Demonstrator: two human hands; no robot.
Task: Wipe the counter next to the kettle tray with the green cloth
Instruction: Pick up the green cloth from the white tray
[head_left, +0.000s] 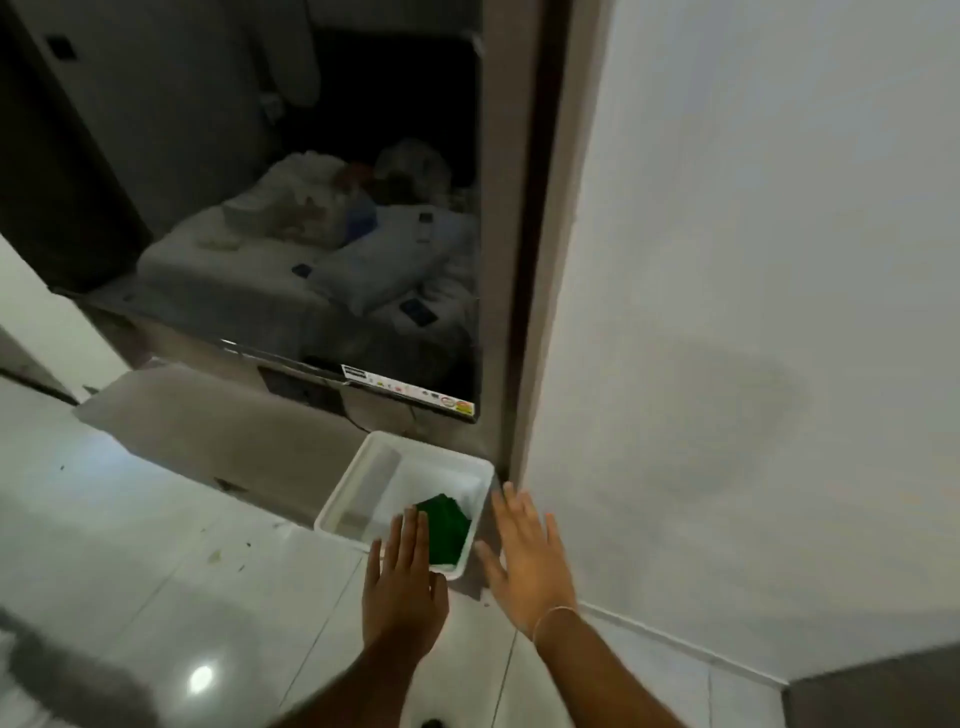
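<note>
A folded green cloth (448, 526) lies in the near right corner of a white plastic tray (358, 493) that sits on the end of a low brown shelf (208, 421). My left hand (404, 582) hovers flat over the tray's near edge, fingertips just reaching the cloth, fingers apart and holding nothing. My right hand (524, 556) is spread open to the right of the tray, close to the white wall, also empty. No kettle is in view.
A large dark TV screen (322, 218) hangs above the shelf and reflects a bed. A white wall (753, 312) rises on the right beside a brown frame (540, 234). Glossy white floor tiles (156, 571) with small bits of debris spread to the left.
</note>
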